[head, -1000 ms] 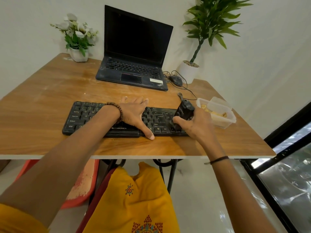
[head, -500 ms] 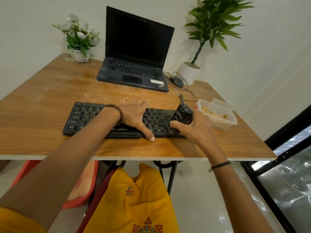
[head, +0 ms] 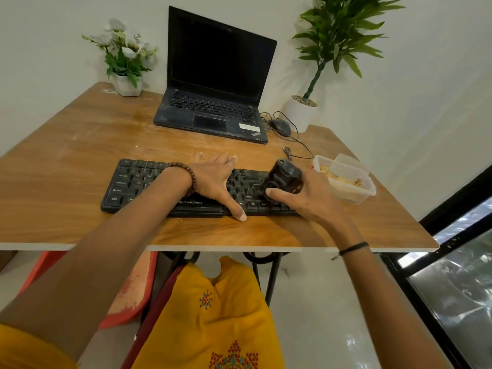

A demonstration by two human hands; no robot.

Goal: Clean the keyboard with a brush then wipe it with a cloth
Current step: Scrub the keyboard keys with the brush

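— Brushing step, would you say, or wiping?

— Brushing, I judge. The right hand (head: 308, 201) is clamped on a black brush (head: 283, 179), thumb across its near face, and the brush sits tilted on the right end of the keyboard (head: 138, 182), its lower end touching the keys near the Ctrl corner.

— And the other hand?

— The left hand (head: 213, 179) lies flat and spread on the middle of the keyboard, gripping nothing, with the thumb reaching past the front edge onto the counter (head: 66, 166). It looks to be pinning the board in place.

— Where is the keyboard itself?

— Lying square along the near part of the counter, in front of the laptop (head: 213, 110), with a clear tub (head: 346, 182) just beside its right end.

— Any cloth about?

— None I can pick out, so wiping seems some way off.

— What does the next move need?

— Short strokes along the rows, probably working leftward, bristles kept down among the keys. The left hand covers the middle keys, so it would have to shift before that stretch can be brushed.
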